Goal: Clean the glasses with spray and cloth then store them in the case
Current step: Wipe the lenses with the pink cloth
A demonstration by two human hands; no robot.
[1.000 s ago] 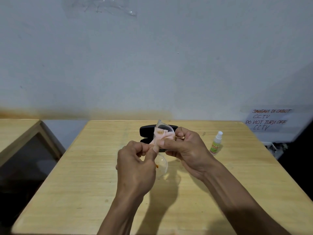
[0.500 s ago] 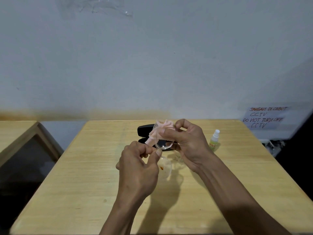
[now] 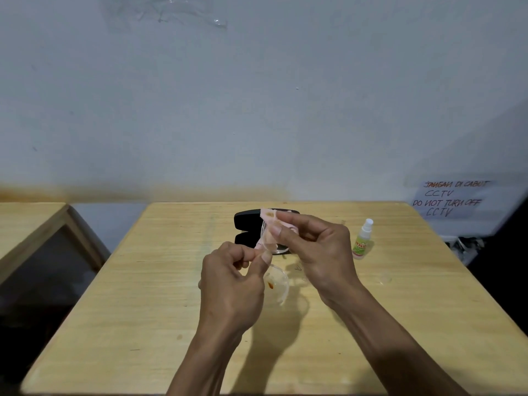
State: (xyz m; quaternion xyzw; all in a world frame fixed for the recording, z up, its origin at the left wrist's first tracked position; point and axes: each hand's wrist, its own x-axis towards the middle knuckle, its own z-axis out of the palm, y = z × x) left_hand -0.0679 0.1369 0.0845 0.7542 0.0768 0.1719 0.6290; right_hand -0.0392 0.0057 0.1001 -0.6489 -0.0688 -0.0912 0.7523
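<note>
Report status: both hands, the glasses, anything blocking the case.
Left hand grips glasses. Right hand pinches pink cloth on upper lens. Black case behind hands, spray bottle upright to its right; nothing blocking.

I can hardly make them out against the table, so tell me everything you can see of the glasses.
The glasses look clear and nearly frameless, like transparent plastic, held in the air over the wooden table. The lower lens shows a small orange-red smudge. The left hand pinches them near the middle; the right hand presses a pale pink cloth round the upper lens. The temples are hard to tell.
</note>
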